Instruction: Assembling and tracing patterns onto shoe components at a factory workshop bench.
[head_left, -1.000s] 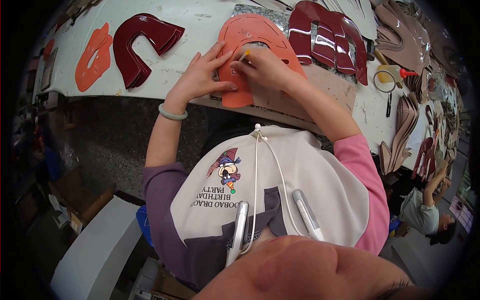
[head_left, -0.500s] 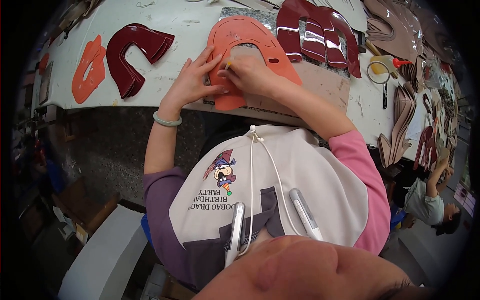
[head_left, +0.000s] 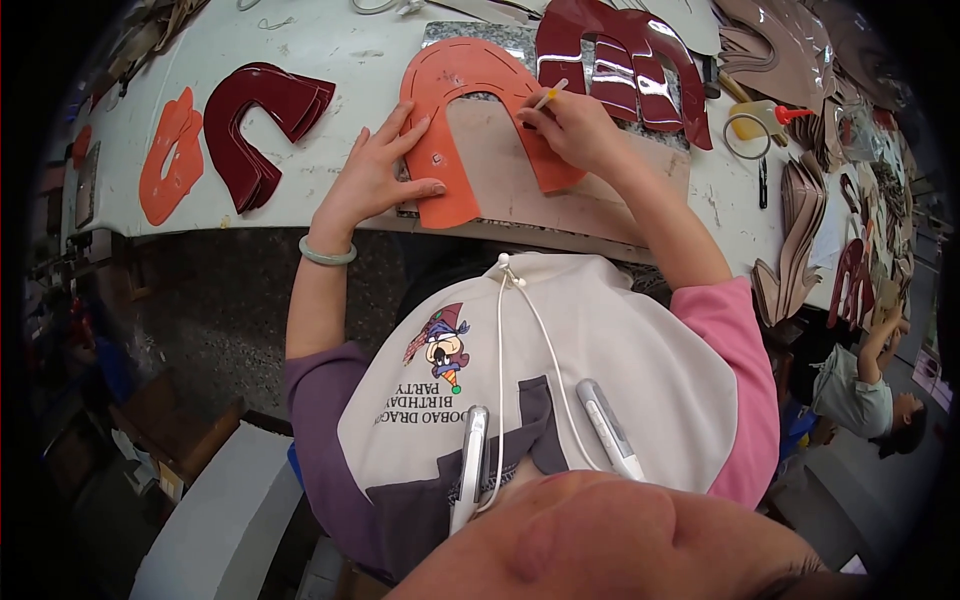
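Observation:
An orange U-shaped template [head_left: 440,150] with slots cut in it lies on a board on the table in front of me. My left hand [head_left: 385,170] presses on its left leg, fingers spread, holding nothing. Over the right leg is my right hand [head_left: 578,128], closed around a slim pen-like marker [head_left: 550,94] with a yellow band. The marker's tip is hidden by the fingers. Whatever lies directly under the template is covered.
Glossy dark red U-shaped pieces [head_left: 610,60] lie beyond my right hand. More dark red pieces [head_left: 235,125] and small orange templates [head_left: 165,185] are at the left. A yellow bottle [head_left: 750,125] with a red tip and beige pieces [head_left: 795,240] stand right. A co-worker [head_left: 855,385] is far right.
My right hand has moved right with the marker, from the template's left leg to its right one. The template sits slightly turned and shifted; my left hand stays on it.

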